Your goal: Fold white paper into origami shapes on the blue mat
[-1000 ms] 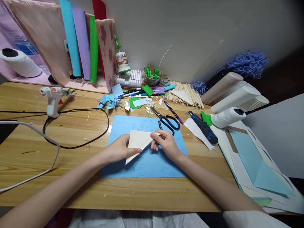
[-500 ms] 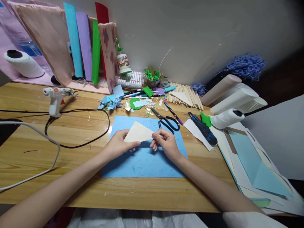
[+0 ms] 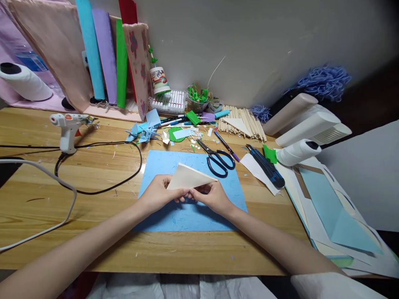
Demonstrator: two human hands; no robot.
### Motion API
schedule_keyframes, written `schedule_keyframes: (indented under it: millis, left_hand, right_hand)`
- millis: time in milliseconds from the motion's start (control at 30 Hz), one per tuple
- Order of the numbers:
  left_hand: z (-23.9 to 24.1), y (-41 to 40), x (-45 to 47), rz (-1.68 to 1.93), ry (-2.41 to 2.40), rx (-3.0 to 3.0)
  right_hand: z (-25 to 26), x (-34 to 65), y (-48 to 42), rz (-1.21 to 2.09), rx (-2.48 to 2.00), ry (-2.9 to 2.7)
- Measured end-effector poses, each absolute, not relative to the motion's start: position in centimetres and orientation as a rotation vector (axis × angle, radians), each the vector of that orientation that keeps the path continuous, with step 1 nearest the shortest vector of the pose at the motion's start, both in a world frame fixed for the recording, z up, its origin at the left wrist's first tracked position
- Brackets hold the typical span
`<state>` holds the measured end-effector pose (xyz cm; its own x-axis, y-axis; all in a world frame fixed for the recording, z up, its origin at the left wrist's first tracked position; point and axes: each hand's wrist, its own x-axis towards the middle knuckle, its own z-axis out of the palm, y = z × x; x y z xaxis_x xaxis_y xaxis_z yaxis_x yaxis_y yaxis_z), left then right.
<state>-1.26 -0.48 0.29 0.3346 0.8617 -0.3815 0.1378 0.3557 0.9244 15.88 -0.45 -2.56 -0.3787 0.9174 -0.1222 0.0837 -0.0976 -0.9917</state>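
Note:
A cream sheet of paper folded into a triangle (image 3: 190,176) is held above a blue sheet (image 3: 193,220) on the wooden table. My left hand (image 3: 162,192) pinches its lower left side, thumb in front and fingers behind. At the lower edge, my right hand (image 3: 213,196) grips it too, with its thumb tip close to the left thumb. The fingers behind the paper are partly hidden. Black-handled scissors (image 3: 218,160) lie on the blue sheet's far right corner, just beyond the right hand.
To the right lie a utility knife (image 3: 264,166) and a white paper piece (image 3: 257,172). A glue gun (image 3: 68,131) stands at left with a looping black cable (image 3: 109,192). Behind are paper scraps, wooden sticks (image 3: 243,120), and a box of markers (image 3: 170,101).
My right hand has moved from the triangle's right corner to its lower edge, near my left thumb. The paper has tilted, and the view has shifted slightly.

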Motion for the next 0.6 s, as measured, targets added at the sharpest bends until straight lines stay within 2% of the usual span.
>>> schedule_keyframes:
  millis: [600]
  left_hand:
    - [0.3,1.7,-4.7,0.586,1.207,1.151]
  right_hand:
    - [-3.2,17.7,2.1,1.227,-1.178,-1.18]
